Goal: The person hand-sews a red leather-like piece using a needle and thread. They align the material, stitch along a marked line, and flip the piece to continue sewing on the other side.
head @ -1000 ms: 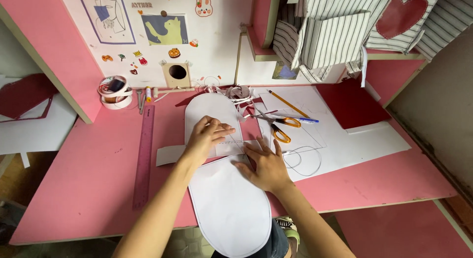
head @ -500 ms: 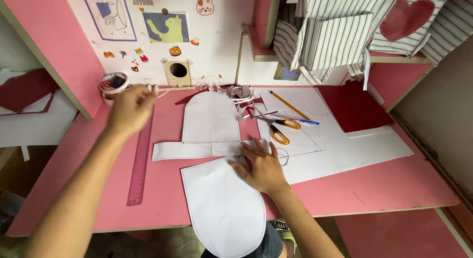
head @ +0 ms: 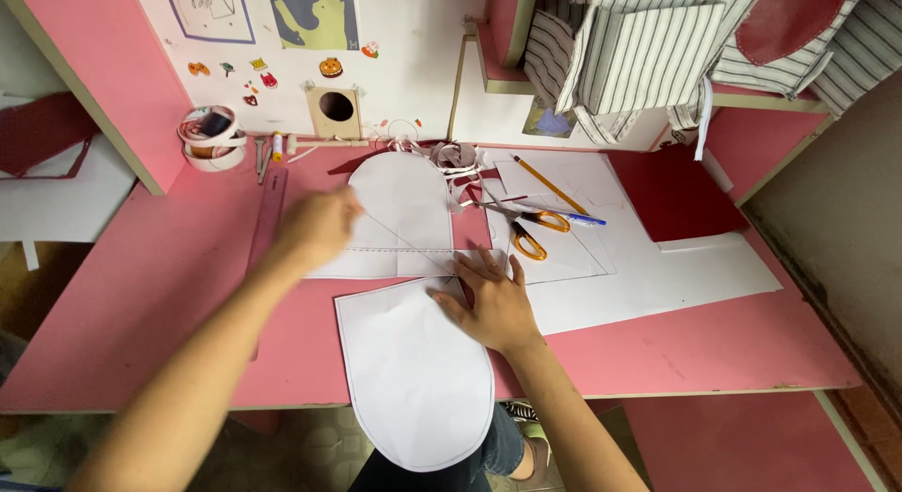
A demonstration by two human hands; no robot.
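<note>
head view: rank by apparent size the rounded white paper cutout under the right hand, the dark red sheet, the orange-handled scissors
1. rounded white paper cutout, though nearest the camera
2. dark red sheet
3. orange-handled scissors

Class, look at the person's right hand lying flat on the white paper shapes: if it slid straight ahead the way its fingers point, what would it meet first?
Probably the orange-handled scissors, lying on white paper sheets just beyond the right hand; the exact line is uncertain.

Bright, even light; soft shadows; left hand [head: 315, 231] motion-blurred; edges bowed.
</note>
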